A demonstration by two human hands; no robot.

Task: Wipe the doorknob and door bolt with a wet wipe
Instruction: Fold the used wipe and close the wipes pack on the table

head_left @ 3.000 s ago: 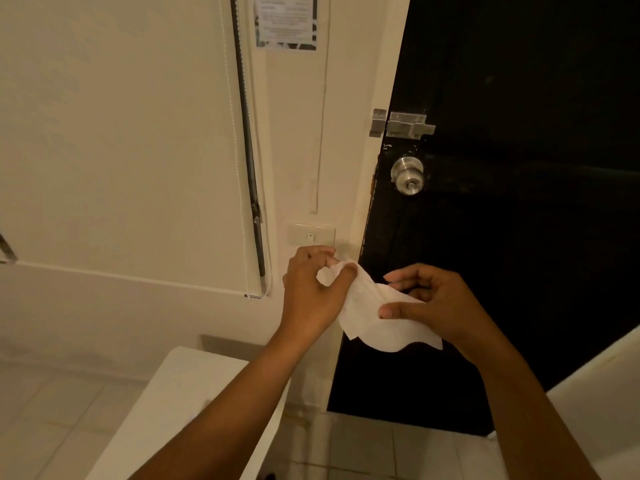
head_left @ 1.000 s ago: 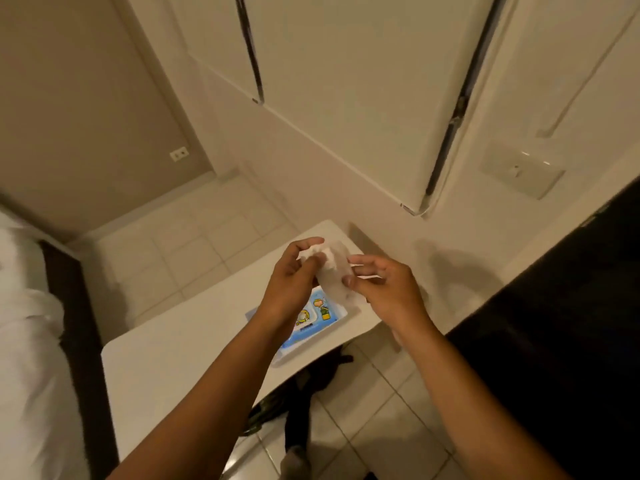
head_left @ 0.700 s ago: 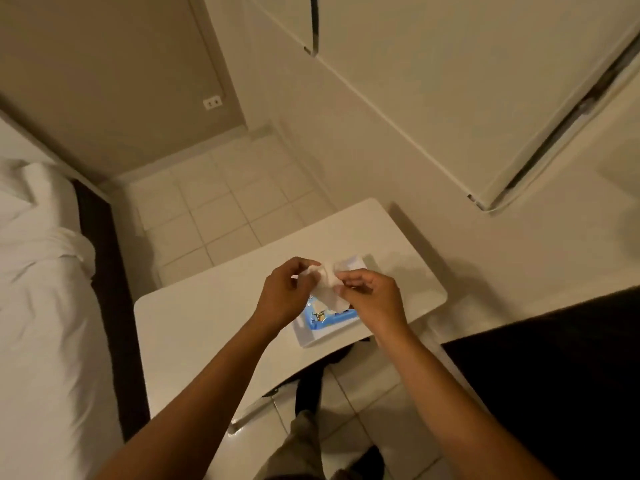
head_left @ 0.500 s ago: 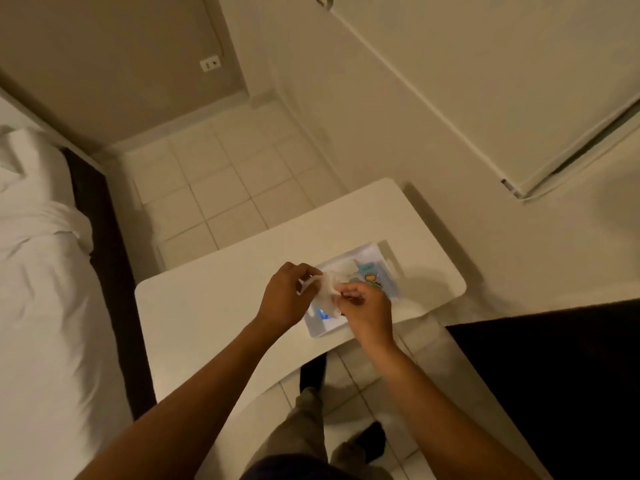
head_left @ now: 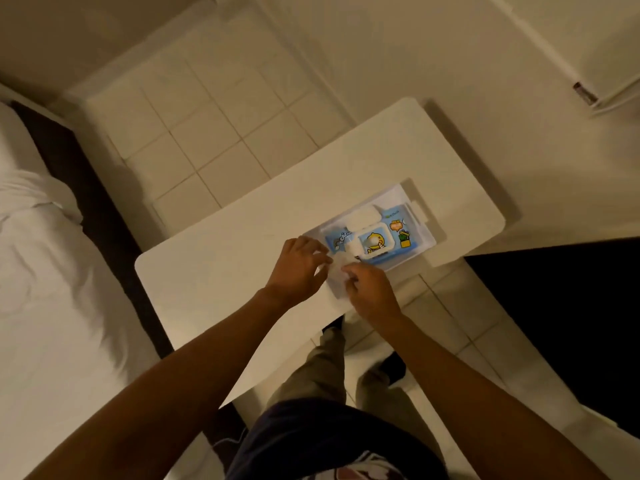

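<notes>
A crumpled white wet wipe (head_left: 336, 276) is pinched between my left hand (head_left: 298, 268) and my right hand (head_left: 370, 292), just above the near edge of a white table (head_left: 214, 271). Right behind my hands lies a blue wet-wipe pack (head_left: 374, 239) with a cartoon print, its white flip lid open, inside a clear tray (head_left: 420, 216). The dark door (head_left: 561, 323) fills the right side. The doorknob and bolt are out of view.
A bed with white sheets (head_left: 45, 306) and a dark frame lies along the left. Pale tiled floor (head_left: 214, 116) runs beyond the table to the wall. My legs and feet stand between the table and the door.
My view has swung away from the door and down to the table. Both hands have folded the spread wipe into a small bundle and lowered it toward the wipe pack.
</notes>
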